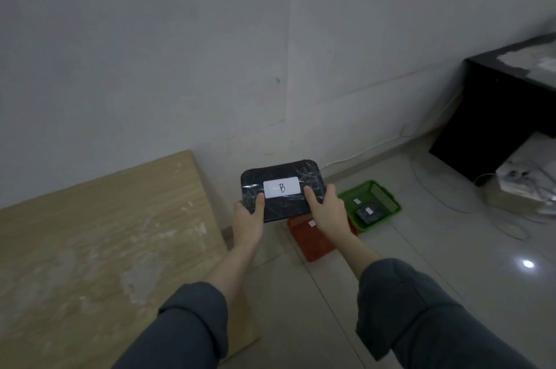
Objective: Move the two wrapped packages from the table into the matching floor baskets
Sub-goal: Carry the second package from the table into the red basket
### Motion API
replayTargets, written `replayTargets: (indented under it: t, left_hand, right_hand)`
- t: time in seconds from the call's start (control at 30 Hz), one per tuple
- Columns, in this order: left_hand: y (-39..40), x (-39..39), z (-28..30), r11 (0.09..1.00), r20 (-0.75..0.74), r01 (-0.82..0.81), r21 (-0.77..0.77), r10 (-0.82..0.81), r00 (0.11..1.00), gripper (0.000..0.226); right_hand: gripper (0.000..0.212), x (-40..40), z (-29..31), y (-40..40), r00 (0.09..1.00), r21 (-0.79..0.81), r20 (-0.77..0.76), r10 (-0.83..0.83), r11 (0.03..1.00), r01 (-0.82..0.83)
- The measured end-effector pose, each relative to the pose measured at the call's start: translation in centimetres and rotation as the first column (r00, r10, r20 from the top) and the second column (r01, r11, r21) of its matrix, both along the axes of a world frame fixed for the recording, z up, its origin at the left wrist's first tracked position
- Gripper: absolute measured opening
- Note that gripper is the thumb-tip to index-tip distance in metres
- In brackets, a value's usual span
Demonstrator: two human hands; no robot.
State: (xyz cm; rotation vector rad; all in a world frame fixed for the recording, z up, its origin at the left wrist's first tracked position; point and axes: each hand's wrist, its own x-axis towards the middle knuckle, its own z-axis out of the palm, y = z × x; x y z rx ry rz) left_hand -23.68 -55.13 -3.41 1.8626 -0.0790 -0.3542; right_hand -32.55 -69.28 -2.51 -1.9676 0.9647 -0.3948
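Note:
A dark wrapped package [282, 176] with a white label reading "B" is held in the air past the table's right edge. My left hand [248, 219] grips its lower left corner and my right hand [326, 209] grips its lower right. Below the package on the floor stands a red basket [313, 241], partly hidden by my right hand. To its right sits a green basket [383, 191] with another dark wrapped package [369, 213] lying inside it.
The wooden table [99, 236] fills the lower left. A grey wall rises behind. At the right stand a black desk [481, 116], a white box [523, 170] and loose cables [496, 212] on the tiled floor.

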Motion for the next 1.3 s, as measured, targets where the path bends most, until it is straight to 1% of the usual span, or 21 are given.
replayTargets:
  t: [0.07, 0.27, 0.33, 0.43, 0.6, 0.7, 0.77, 0.87, 0.97, 1.03, 1.13, 1.3]
  left_hand:
    - [-3.1, -0.4, -0.8, 1.0, -0.022, 0.015, -0.001, -0.015, 1.0, 0.047]
    - [-12.5, 1.0, -4.3, 0.999, -0.081, -0.008, 0.038, 0.011, 0.997, 0.046]
    - [-17.9, 2.5, -5.6, 0.997, -0.126, -0.008, 0.082, 0.018, 0.992, 0.045]
    - [-19.0, 2.6, -6.0, 0.997, -0.135, -0.016, 0.081, 0.026, 0.991, 0.043]
    - [-26.6, 4.7, -8.1, 0.993, -0.188, -0.024, 0.114, 0.046, 0.981, 0.044]
    - [-30.3, 5.5, -10.6, 0.994, -0.2, -0.05, 0.098, 0.069, 0.977, 0.041]
    - [-32.6, 5.9, -13.3, 0.988, -0.214, -0.092, 0.126, 0.118, 0.97, 0.041]
    - [-35.8, 6.1, -19.1, 0.969, -0.219, -0.166, 0.184, 0.205, 0.954, 0.041]
    - [-38.5, 6.2, -26.8, 0.958, -0.233, -0.188, 0.217, 0.238, 0.943, 0.043]
    - [-39.9, 6.2, -32.7, 0.958, -0.253, -0.192, 0.212, 0.243, 0.936, 0.046]
    - [-41.3, 6.2, -42.4, 0.953, -0.278, -0.187, 0.237, 0.251, 0.927, 0.049]
    - [-41.8, 6.9, -57.9, 0.954, -0.304, -0.125, 0.273, 0.209, 0.929, 0.046]
  right_hand:
    - [0.043, -0.3, -0.9, -3.3, 1.0, 0.012, -0.015, -0.003, 1.0, 0.003]
    - [0.037, 1.4, -4.3, -12.7, 1.0, 0.057, -0.027, 0.004, 0.998, -0.003]
    - [0.036, 3.0, -5.9, -18.2, 0.997, 0.104, -0.074, 0.004, 0.995, 0.004]
    - [0.034, 3.1, -6.5, -19.3, 0.996, 0.14, -0.079, 0.031, 0.99, -0.02]
    - [0.036, 5.7, -8.8, -27.7, 0.988, 0.21, -0.134, 0.07, 0.977, -0.041]
    - [0.034, 7.2, -11.6, -31.7, 0.981, 0.232, -0.154, 0.115, 0.97, -0.077]
    - [0.033, 8.2, -14.7, -34.2, 0.972, 0.238, -0.176, 0.155, 0.965, -0.111]
    - [0.036, 9.4, -21.0, -37.6, 0.958, 0.265, -0.199, 0.206, 0.953, -0.15]
    - [0.043, 10.0, -29.1, -40.5, 0.946, 0.288, -0.221, 0.236, 0.943, -0.167]
    - [0.046, 10.2, -35.0, -42.0, 0.934, 0.29, -0.243, 0.261, 0.939, -0.187]
    - [0.038, 10.6, -44.5, -44.0, 0.909, 0.286, -0.277, 0.311, 0.93, -0.231]
    - [0.037, 11.7, -60.0, -45.9, 0.841, 0.27, -0.361, 0.402, 0.909, -0.318]
